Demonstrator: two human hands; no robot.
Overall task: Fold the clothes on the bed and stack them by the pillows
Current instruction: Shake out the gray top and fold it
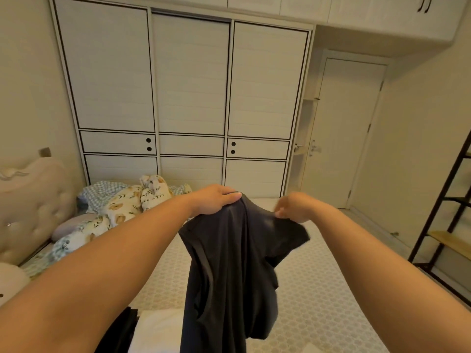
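Observation:
A dark grey garment [229, 263] hangs in the air above the bed [318, 289], held up by both hands. My left hand [216, 200] grips its top edge with the fingers curled over the cloth. My right hand [293, 207] pinches the other upper corner, a little blurred. The garment drapes down, crumpled, to the bottom of the view. At the near edge of the bed lie a white garment [158, 329] and a black garment [119, 332]. Pillows [68, 228] lie at the left by the padded headboard [33, 200].
A floral and checked quilt [127, 200] is bunched at the far left of the bed. A white wardrobe [191, 98] stands behind the bed, a closed door [346, 133] to its right. A black-framed shelf [446, 225] stands at the right.

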